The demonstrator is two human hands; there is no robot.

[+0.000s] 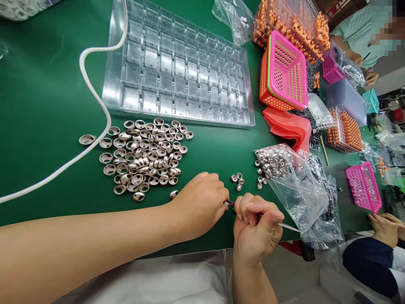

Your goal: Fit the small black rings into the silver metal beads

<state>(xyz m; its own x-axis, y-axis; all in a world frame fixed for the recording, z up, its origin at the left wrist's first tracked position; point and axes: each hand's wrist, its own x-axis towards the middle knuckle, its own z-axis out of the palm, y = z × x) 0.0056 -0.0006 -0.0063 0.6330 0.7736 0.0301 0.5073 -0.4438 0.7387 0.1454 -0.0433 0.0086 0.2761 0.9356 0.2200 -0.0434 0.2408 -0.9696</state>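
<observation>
Near the table's front edge, my left hand (201,204) is closed around a small metallic piece (227,202), mostly hidden by the fingers. Just to its right my right hand (257,221) grips a thin tool, whose pale shaft (289,228) sticks out on the right and whose dark reddish end reaches toward the piece. Behind my left forearm lies a pile of silver ring-shaped caps (145,156). Several smaller metal parts (238,180) rest beyond my hands, and more fill an open clear bag (297,194) at the right.
A clear compartment tray (183,67) lies behind the pile. A white cable (91,84) crosses the left side. Stacked baskets (287,71), red cloth (291,126), boxes of orange parts (344,131) and a pink basket (363,185) are at the right. Other people's hands show at the far right.
</observation>
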